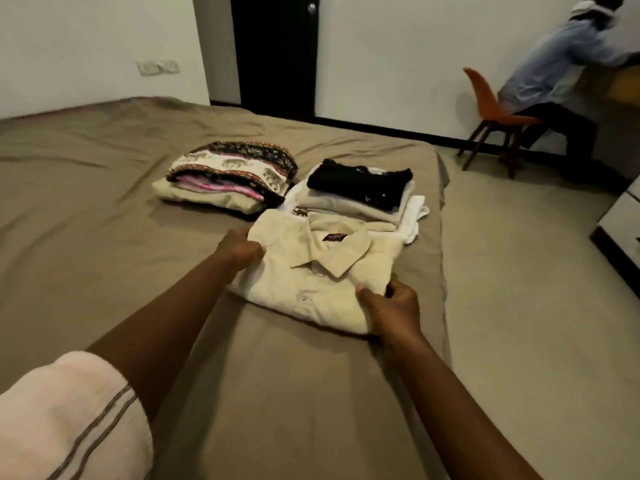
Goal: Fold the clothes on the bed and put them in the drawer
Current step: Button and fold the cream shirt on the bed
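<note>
A folded cream collared shirt [311, 271] lies on the brown bed [104, 202], collar up. My left hand [239, 249] grips its left edge with curled fingers. At its near right corner, my right hand [391, 308] grips the fabric, thumb on top. Behind the shirt sit two folded stacks: a patterned elephant-print pile [232, 174] on the left, and a pile topped by a black garment [360, 183] over white and cream pieces on the right. No drawer front is clearly seen.
The bed's right edge [441, 237] drops to a grey floor. A white cabinet corner [620, 220] stands at the right. A person sits on an orange chair [491, 109] at the far right. A dark door [273, 53] is behind the bed.
</note>
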Demonstrator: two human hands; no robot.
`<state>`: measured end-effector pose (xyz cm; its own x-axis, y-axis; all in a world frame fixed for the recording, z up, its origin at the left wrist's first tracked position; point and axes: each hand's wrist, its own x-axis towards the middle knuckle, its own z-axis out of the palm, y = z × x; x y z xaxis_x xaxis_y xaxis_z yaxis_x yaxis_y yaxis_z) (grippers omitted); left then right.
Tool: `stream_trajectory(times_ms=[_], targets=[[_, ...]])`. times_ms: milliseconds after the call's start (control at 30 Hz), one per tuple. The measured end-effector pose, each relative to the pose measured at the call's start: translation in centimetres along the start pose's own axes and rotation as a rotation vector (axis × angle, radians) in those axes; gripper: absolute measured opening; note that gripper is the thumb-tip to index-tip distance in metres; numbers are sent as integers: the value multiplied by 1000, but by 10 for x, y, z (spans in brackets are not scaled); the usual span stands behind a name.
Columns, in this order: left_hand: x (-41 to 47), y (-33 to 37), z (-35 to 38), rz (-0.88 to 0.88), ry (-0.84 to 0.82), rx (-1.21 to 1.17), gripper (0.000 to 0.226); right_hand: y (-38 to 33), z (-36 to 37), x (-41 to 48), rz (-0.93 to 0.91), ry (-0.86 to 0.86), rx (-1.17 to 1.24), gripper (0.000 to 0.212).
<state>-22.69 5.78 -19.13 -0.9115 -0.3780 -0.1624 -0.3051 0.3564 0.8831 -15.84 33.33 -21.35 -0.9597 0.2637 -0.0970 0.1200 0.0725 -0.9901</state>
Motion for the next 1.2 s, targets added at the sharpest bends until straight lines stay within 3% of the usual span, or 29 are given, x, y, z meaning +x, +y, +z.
stream_trajectory(times_ms=[67,167,200,267,333,367,433,533,600,667,800,933,1067,1200], targets=[[1,-23,17,1,105,210,45,6,-4,7,63,85,-131,37],[-17,-29,24,56,351,319,40,-4,-6,5,61,188,-442,42],[-27,-25,23,120,448,358,37,-11,-4,1,3,233,-543,42],[-56,-18,25,383,623,434,26,-20,0,-6,-316,353,-667,34],[-90,-15,31,608,576,370,14,-30,11,-4,-662,328,-664,26],[-106,-17,34,647,501,370,19,-36,17,3,-716,239,-673,23],[-128,-23,44,544,323,383,27,-53,28,26,-579,29,-764,28],[-129,-35,50,266,42,209,25,-71,40,53,-306,-366,-915,44],[-125,-36,49,218,-33,106,23,-69,45,61,-222,-536,-1032,43],[-120,-35,49,210,-43,118,24,-62,50,68,-263,-525,-1030,34],[-119,-38,54,231,-72,311,36,-50,59,72,-403,-257,-990,27],[-121,-47,58,225,-60,286,34,-31,58,57,-500,-209,-1022,26],[-132,-37,49,242,28,183,27,-36,42,44,-612,-168,-923,37],[-111,0,28,456,156,299,26,-55,18,63,-693,-87,-834,39]])
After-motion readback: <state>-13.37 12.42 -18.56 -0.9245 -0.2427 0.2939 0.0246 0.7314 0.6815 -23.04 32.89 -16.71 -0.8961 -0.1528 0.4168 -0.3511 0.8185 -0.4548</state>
